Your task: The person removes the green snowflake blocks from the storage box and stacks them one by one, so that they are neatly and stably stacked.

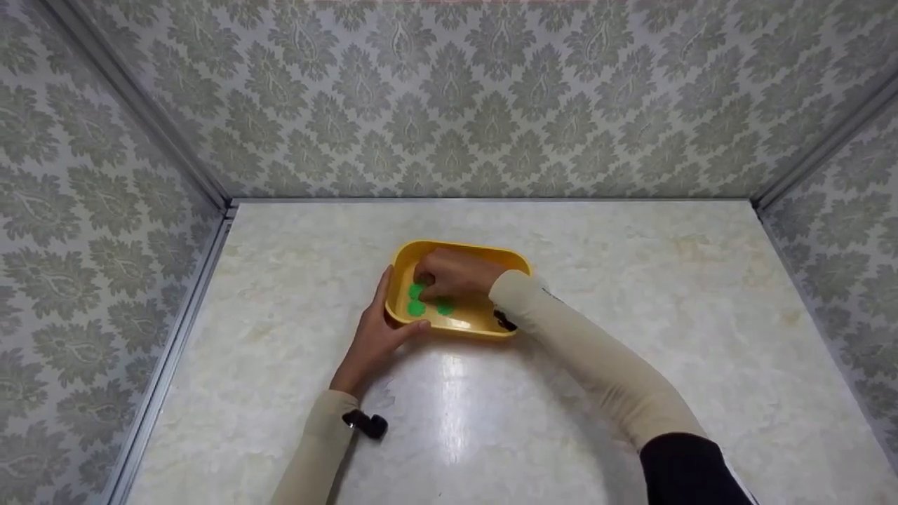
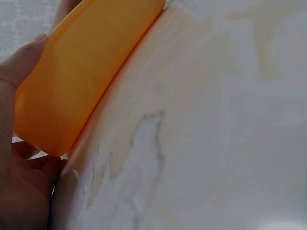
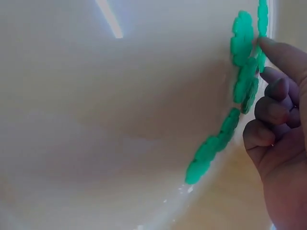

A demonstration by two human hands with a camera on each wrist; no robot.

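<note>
A yellow plastic tub [image 1: 484,334] with rounded corners stands on the table. My left hand [image 1: 370,341] grips its left end, thumb along the near side and fingers round the far left wall; the left wrist view shows the tub's outer wall [image 2: 86,72] between thumb and fingers. Inside it, my right hand [image 1: 456,272] reaches down toward the left half with its fingers curled. Several green scalloped discs [image 1: 416,308] lie on the tub floor there. In the right wrist view, thumb and forefinger pinch one green disc [image 3: 262,19], beside other green discs [image 3: 242,38].
The tub rests on a pale marbled tabletop [image 1: 280,301]. Patterned panels [image 1: 449,98] with grey metal edging stand at the back and both sides. A small black device [image 1: 366,423] is strapped to the left wrist, over a beige sleeve.
</note>
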